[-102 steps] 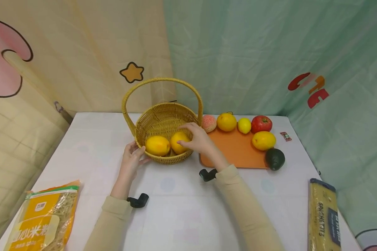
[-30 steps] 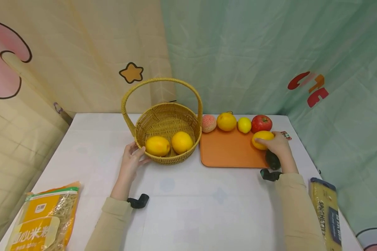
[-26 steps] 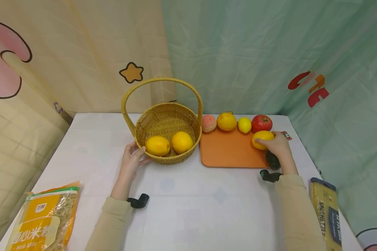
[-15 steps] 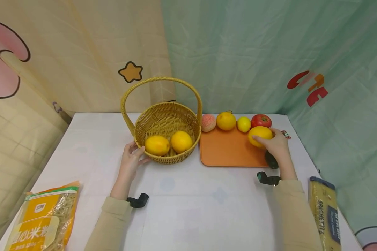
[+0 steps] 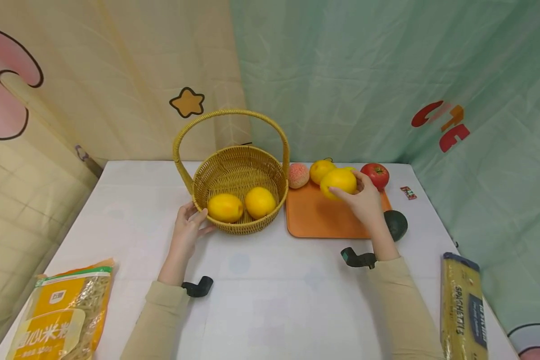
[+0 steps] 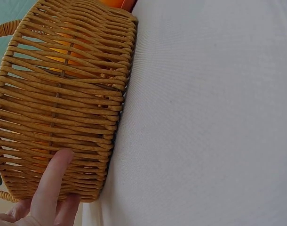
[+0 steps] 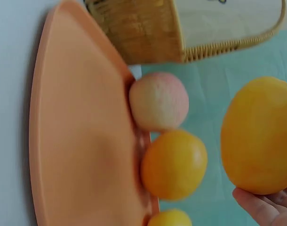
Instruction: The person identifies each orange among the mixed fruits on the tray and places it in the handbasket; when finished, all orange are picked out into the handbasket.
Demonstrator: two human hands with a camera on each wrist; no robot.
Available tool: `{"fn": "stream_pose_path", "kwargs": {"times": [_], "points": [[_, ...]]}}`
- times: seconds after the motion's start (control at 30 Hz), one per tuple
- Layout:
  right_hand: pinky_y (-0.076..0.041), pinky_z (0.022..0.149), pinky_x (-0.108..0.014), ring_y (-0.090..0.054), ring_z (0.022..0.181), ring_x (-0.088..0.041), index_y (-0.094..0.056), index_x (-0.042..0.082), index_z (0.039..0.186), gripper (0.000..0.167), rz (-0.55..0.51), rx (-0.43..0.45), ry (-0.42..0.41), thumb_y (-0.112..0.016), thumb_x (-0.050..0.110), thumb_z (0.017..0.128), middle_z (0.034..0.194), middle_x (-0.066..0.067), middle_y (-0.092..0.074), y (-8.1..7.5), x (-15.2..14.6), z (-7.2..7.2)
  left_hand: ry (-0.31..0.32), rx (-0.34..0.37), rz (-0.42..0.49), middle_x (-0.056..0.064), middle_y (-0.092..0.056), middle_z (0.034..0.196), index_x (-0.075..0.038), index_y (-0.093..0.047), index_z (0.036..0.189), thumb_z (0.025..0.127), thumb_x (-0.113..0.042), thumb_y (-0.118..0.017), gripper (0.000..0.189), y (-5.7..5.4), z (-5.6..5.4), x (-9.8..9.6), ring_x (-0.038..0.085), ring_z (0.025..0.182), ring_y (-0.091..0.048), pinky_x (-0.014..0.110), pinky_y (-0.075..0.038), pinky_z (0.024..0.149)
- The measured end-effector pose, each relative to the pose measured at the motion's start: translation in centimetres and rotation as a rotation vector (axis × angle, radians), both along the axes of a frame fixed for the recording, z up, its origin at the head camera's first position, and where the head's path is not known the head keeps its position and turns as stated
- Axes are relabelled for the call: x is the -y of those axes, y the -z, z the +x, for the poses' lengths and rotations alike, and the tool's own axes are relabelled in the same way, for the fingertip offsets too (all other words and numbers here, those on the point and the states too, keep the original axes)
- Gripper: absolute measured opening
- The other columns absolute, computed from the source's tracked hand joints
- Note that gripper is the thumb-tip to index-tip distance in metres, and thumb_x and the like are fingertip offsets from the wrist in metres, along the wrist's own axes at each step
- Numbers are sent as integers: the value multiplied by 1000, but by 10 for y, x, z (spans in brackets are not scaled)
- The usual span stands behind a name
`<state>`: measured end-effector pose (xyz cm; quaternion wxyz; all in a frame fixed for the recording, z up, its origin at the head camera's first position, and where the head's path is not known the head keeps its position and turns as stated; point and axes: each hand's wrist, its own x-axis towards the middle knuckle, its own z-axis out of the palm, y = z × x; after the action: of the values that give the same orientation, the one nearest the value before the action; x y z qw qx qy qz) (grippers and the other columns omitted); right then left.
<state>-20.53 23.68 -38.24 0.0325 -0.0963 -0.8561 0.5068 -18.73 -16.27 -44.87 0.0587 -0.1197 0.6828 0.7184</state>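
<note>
A yellow mango [image 5: 337,182] hangs over the orange tray [image 5: 324,215], pinched between the thumb and fingers of my right hand [image 5: 366,200]. The right wrist view shows this mango [image 7: 259,136] large, fingertips against its lower side. My left hand [image 5: 189,227] holds the wicker basket [image 5: 238,231] at its front left, thumb at the rim. In the left wrist view a finger [image 6: 54,179] lies along the woven wall. Inside the basket rest an oval yellow fruit [image 5: 225,208] and a rounder yellow one [image 5: 260,203].
Along the tray's back stand a peach [image 5: 298,176], a yellow-orange fruit [image 5: 320,170] and a red apple [image 5: 377,176]; a lemon [image 7: 171,219] is mostly hidden in the head view. An avocado [image 5: 397,225] sits right. Spaghetti [image 5: 463,310] and a noodle bag [image 5: 63,310] lie at the sides.
My right hand first left the round fruit in the basket, then gripped the mango at the tray's right, lifted it and carried it left. The left hand stays at the basket.
</note>
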Motion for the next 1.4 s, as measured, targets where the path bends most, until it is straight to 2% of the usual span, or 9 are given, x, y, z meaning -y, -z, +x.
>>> {"fn": "stream_pose_path", "kwargs": {"times": [0.2,0.33,0.53,0.67,0.77,0.97,1.2,1.4], "points": [[-37,120,-42,-38,141,-28,-29,8,153,95,-116,-20,-28,-79,46,81,156,-12,-36,3,32,-5,-3,6,-4,20,-17,160,-5,-13,156,104,-18,-46,63,-1,0,-1,34,136,-40,44,-53,102],[-42,116,-41,-44,137,-27,-32,8,151,90,-214,-63,-71,-81,35,81,153,-13,-39,4,54,-9,-5,5,-9,20,-17,160,-5,-13,156,104,-18,-46,63,-1,0,-1,34,136,-41,43,-53,102],[-47,111,-40,-50,130,-26,-37,8,147,83,-320,-114,-172,-83,24,80,147,-9,-45,5,87,-13,-7,4,-13,20,-18,159,-4,-15,155,104,-18,-47,62,-1,-1,-1,34,135,-42,40,-56,100],[-49,110,-38,-52,127,-24,-41,11,145,82,-289,-125,-238,-85,26,78,144,-6,-48,6,105,-16,-7,6,-14,19,-19,159,-4,-15,155,104,-18,-47,61,0,-1,-1,33,134,-42,40,-56,99],[-48,110,-37,-52,129,-23,-39,13,146,86,-246,-108,-262,-85,32,76,146,-6,-45,6,117,-20,-6,5,-13,20,-19,159,-4,-15,155,104,-19,-47,62,0,-1,-1,33,134,-41,41,-55,99],[-49,109,-36,-52,129,-23,-37,15,149,90,-233,-92,-291,-86,35,76,149,-5,-43,11,137,-35,0,5,-7,20,-17,160,-4,-13,155,104,-19,-46,62,0,0,0,34,135,-40,44,-53,102],[-48,110,-40,-50,128,-23,-37,17,150,93,-144,-103,-270,-84,45,75,149,-4,-44,17,155,-54,-4,3,-9,20,-19,159,-4,-14,155,104,-19,-46,62,0,0,1,33,135,-41,43,-54,100],[-46,112,-41,-50,129,-26,-38,15,150,91,-67,-97,-243,-81,46,77,149,-7,-46,19,163,-69,-9,-8,-5,20,-19,159,-3,-15,155,104,-19,-47,62,0,-1,0,33,134,-42,37,-58,96]]}}
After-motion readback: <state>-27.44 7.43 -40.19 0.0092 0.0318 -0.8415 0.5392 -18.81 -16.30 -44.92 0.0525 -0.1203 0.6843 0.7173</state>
